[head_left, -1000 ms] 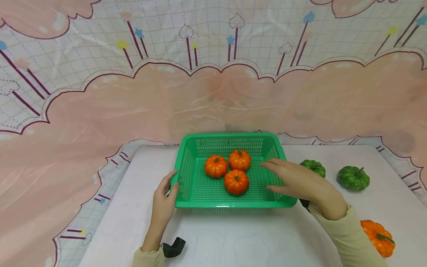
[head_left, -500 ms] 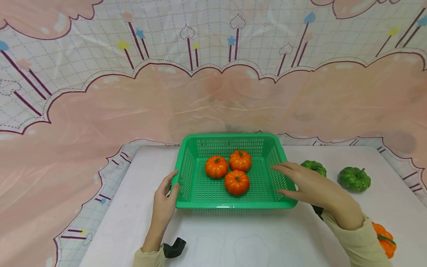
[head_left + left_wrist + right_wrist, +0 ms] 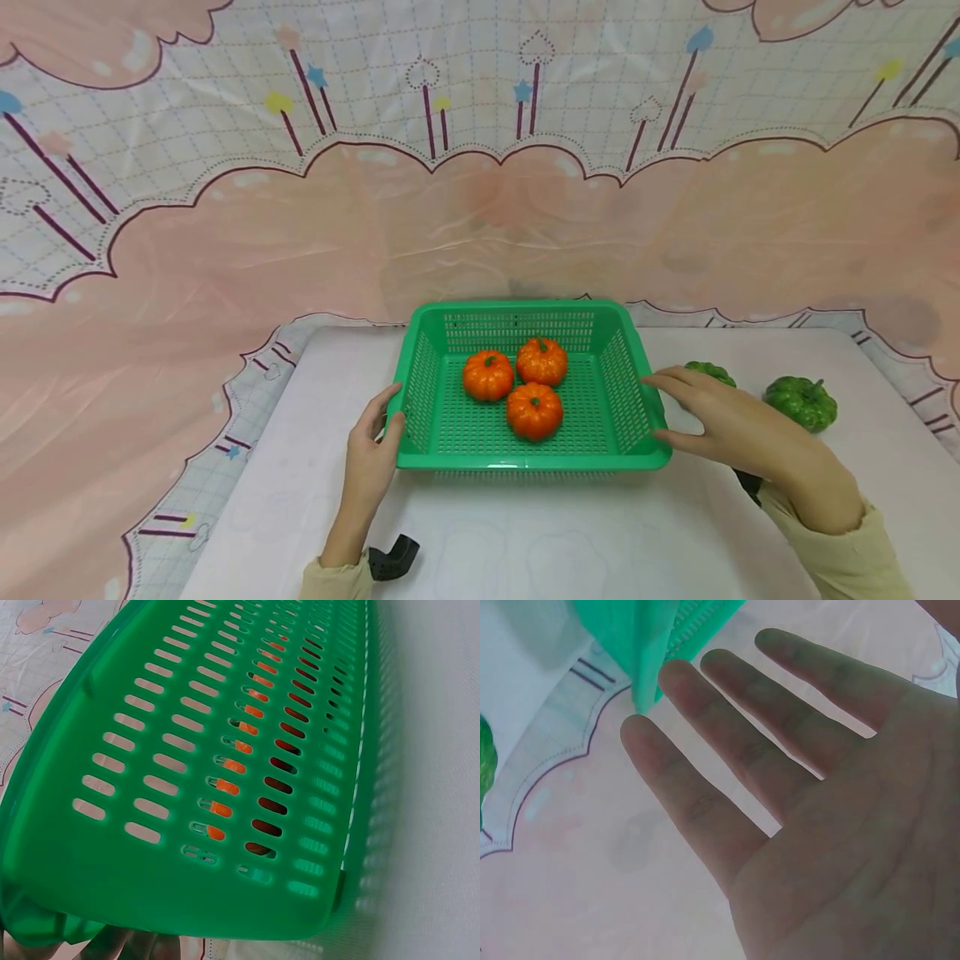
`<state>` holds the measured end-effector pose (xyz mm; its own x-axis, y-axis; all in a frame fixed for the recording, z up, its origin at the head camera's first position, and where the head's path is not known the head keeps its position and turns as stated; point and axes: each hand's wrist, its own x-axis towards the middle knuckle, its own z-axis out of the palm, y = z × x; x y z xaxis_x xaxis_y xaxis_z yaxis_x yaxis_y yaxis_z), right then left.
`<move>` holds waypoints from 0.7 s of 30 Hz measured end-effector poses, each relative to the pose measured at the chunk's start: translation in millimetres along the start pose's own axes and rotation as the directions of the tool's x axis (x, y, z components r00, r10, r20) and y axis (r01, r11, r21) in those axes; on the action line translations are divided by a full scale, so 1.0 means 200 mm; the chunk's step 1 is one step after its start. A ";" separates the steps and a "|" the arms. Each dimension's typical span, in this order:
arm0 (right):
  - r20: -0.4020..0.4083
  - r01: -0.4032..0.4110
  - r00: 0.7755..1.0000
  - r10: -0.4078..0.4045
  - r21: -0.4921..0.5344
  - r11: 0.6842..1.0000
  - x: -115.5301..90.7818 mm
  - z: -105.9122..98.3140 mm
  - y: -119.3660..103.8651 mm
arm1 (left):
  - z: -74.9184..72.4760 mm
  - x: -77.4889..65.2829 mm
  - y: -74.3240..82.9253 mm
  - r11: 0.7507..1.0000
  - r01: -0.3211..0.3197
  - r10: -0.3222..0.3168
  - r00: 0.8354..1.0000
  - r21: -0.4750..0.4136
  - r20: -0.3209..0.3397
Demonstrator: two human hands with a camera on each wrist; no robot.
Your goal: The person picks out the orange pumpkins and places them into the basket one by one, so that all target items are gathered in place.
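Observation:
A green plastic basket (image 3: pixel 525 462) with slotted walls stands on the white table, holding three small orange pumpkins, one at the left (image 3: pixel 488 377), one at the back (image 3: pixel 542 362) and one in front (image 3: pixel 534 412). My left hand (image 3: pixel 367 458) grips the basket's left rim, thumb on the near side. In the left wrist view its fingers (image 3: pixel 139 945) show at the rim, partly hidden by the basket wall (image 3: pixel 172 896). At the right rim, my right hand (image 3: pixel 738 425) is spread with thumb and fingers apart; its palm is bare in the right wrist view.
Two green pumpkins lie right of the basket; the nearer-to-basket one (image 3: pixel 711 372) is partly behind my right hand, the other (image 3: pixel 802 403) farther right. A black strap piece (image 3: pixel 393 558) is at my left wrist. A patterned cloth (image 3: pixel 480 217) hangs behind the table.
My right hand has moved right, from over the basket's inside to its right rim. The orange pumpkin at the lower right is now hidden behind the sleeve. My left hand stays put.

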<state>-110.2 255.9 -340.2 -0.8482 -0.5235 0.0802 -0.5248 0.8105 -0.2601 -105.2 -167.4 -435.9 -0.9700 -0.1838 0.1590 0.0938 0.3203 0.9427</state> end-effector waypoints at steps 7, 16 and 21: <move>-0.032 0.021 0.999 -0.023 -0.035 0.999 -0.05 -0.01 0.05 | 0.00 0.00 0.01 1.000 -0.008 0.008 1.000 0.009 -0.008; -0.034 -0.030 0.999 0.028 -0.043 0.999 -0.12 -0.02 0.09 | 0.00 0.00 0.00 1.000 0.003 -0.003 1.000 0.008 -0.007; -0.013 -0.087 0.996 0.087 -0.057 0.995 -0.15 -0.02 0.11 | 0.00 0.00 0.00 1.000 0.006 -0.006 1.000 0.008 -0.005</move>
<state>-96.8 290.7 -344.9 -0.8913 -0.4479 0.0703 -0.4521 0.8666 -0.2111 -105.5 -166.6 -436.3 -0.9695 -0.1898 0.1551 0.0866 0.3267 0.9411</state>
